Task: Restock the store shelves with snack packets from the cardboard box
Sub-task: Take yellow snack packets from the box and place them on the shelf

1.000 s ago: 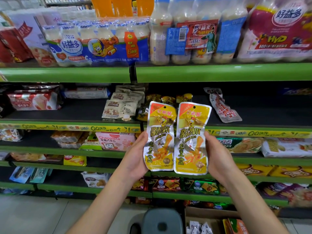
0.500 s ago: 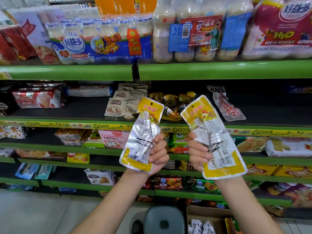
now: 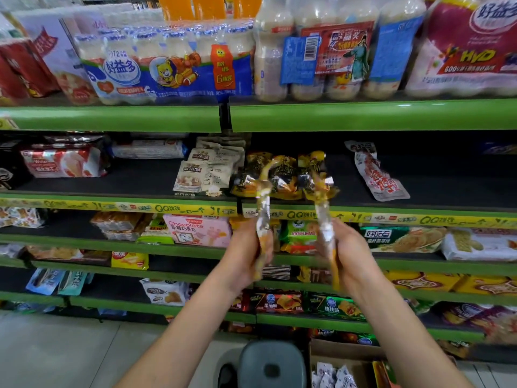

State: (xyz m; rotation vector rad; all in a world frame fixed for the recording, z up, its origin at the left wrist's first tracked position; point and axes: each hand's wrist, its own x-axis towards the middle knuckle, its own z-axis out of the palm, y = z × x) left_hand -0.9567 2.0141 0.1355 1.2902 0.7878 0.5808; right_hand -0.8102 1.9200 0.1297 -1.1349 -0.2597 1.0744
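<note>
The left hand (image 3: 246,253) grips one yellow snack packet (image 3: 264,217) by its lower half, fingers curled round it, and holds it upright and edge-on to the camera, so mostly its silvery edge shows. The right hand (image 3: 347,253) grips a second yellow packet (image 3: 321,208) the same way, also upright and turned on edge. Both packets are blurred. The two hands are side by side and apart, raised in front of the green shelves (image 3: 363,114).

The tops of the two held packets reach up in front of the second shelf, where a small pile of dark and yellow packets (image 3: 282,175) lies near the front edge. Left of that pile sits a stack of pale grey pouches (image 3: 207,172), and to its right a red and white packet (image 3: 375,175) lies alone on the dark shelf board. The top shelf carries shrink-wrapped packs of milky drink bottles (image 3: 167,63).

At the bottom of the view an open cardboard box (image 3: 344,352) stands on the floor, with small white packets (image 3: 333,373) inside it. Just left of it is a round grey stool (image 3: 272,362).
</note>
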